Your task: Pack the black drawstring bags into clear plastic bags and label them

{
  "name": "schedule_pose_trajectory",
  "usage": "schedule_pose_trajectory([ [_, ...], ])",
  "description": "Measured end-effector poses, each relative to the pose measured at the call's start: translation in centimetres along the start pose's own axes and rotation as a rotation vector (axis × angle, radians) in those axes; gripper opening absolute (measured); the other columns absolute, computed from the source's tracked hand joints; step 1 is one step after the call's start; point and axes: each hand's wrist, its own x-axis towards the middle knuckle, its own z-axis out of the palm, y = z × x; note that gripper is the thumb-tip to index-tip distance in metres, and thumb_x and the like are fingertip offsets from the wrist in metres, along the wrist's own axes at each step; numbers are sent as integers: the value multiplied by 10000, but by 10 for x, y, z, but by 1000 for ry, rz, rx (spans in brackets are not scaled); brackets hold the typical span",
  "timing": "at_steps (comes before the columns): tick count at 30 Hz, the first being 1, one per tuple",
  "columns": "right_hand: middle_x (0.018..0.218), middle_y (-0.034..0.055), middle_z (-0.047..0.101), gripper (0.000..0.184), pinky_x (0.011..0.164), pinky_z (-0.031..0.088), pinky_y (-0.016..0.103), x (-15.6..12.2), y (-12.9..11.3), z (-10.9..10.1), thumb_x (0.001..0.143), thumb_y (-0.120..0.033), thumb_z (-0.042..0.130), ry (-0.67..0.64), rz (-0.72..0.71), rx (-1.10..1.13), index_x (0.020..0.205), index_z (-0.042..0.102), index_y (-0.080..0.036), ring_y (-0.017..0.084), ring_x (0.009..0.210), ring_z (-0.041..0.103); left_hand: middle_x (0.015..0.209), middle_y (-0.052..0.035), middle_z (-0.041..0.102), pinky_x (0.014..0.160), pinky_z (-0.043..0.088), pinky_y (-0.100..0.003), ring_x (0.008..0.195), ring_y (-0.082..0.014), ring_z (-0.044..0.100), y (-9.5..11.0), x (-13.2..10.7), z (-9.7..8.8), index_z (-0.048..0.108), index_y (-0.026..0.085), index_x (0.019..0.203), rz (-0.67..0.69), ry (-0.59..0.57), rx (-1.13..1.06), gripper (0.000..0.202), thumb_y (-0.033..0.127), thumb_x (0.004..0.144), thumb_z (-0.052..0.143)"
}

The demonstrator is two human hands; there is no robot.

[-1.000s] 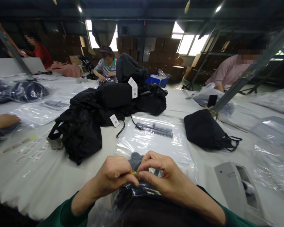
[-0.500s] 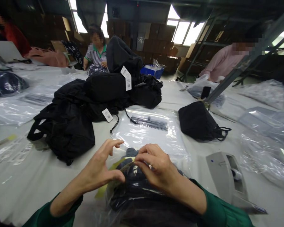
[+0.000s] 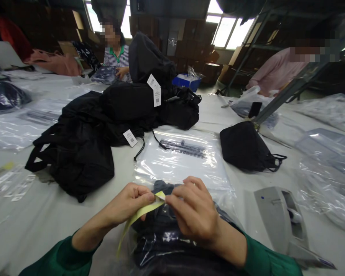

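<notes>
My left hand [image 3: 129,205] pinches the end of a thin yellow strip [image 3: 138,216] that peels off the mouth of a clear plastic bag [image 3: 161,237] lying in front of me. A dark folded garment [image 3: 165,189] is inside that bag. My right hand [image 3: 194,211] rests closed on the bag's edge beside the strip, fingers pressed to the plastic. Both sleeves are green.
A stack of empty clear bags [image 3: 181,161] lies just beyond my hands. A heap of black backpacks [image 3: 109,122] with white tags sits to the left, one black pouch [image 3: 244,147] to the right. A grey tape dispenser [image 3: 284,222] stands at my right. Other people work across the table.
My left hand has closed on the yellow strip and drawn it out to the left from the bag's mouth. The right hand has stayed on the bag's edge.
</notes>
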Motion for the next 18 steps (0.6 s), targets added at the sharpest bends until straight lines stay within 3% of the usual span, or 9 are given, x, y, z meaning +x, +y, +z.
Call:
schedule_pose_trajectory([
  [2, 798, 77, 673, 199, 814, 487, 420, 1, -4, -10, 860, -42, 522, 26, -134, -69, 961, 671, -127, 184, 711, 602, 474, 15, 525, 426, 254, -196, 417, -77, 392, -3, 0, -3, 570, 140, 632, -65, -52, -80, 474, 575, 812, 625],
  [4, 815, 64, 679, 192, 808, 498, 402, 1, -2, -19, 851, -46, 569, 124, -21, -66, 959, 680, -159, 182, 734, 607, 460, 13, 526, 420, 271, -192, 408, -78, 396, -8, 1, -12, 564, 144, 602, -84, -7, -59, 501, 603, 793, 628],
  [8, 836, 43, 687, 52, 746, 506, 340, -10, 23, -26, 860, -218, 666, 241, 674, 261, 842, 711, -199, 189, 790, 624, 521, -14, 582, 457, 359, -205, 474, -122, 496, -24, 12, -51, 587, 147, 615, -100, 251, 267, 530, 630, 829, 545],
  [10, 836, 43, 701, 155, 767, 507, 334, -23, 37, -27, 824, -335, 712, 239, 1042, 565, 855, 728, -184, 189, 794, 635, 641, -53, 657, 550, 467, -262, 603, -203, 615, -35, 20, -71, 663, 136, 756, -112, 333, 514, 525, 631, 841, 511],
  [12, 831, 46, 712, 250, 790, 508, 320, -39, 47, -27, 748, -375, 778, 250, 1309, 846, 881, 740, -166, 182, 803, 644, 957, -131, 714, 799, 531, -395, 928, -322, 664, -40, 27, -80, 683, 115, 1030, 2, 480, 765, 550, 604, 848, 509],
  [14, 836, 51, 717, 276, 818, 508, 303, -51, 52, -28, 684, -346, 828, 259, 1471, 1020, 863, 743, -153, 177, 828, 653, 1317, -167, 589, 1050, 408, -493, 1251, -355, 517, -34, 31, -71, 581, 134, 1283, 239, 573, 926, 569, 534, 887, 500],
  [15, 837, 54, 716, 270, 823, 509, 294, -55, 53, -28, 671, -323, 839, 257, 1525, 1074, 851, 742, -148, 172, 833, 656, 1426, -149, 505, 1114, 344, -496, 1336, -333, 439, -27, 33, -60, 528, 166, 1353, 344, 525, 955, 545, 492, 920, 473],
  [16, 835, 55, 714, 260, 819, 510, 284, -57, 54, -29, 668, -304, 843, 253, 1567, 1115, 844, 739, -143, 165, 825, 656, 1493, -116, 438, 1148, 308, -482, 1386, -305, 384, -18, 34, -46, 491, 209, 1395, 416, 391, 958, 507, 451, 953, 436],
  [18, 822, 53, 706, 246, 811, 511, 269, -54, 54, -31, 692, -288, 833, 238, 1614, 1191, 853, 732, -133, 151, 807, 656, 1563, -41, 339, 1171, 285, -466, 1437, -271, 305, 1, 37, -14, 440, 313, 1433, 455, 6, 929, 459, 407, 986, 403],
])
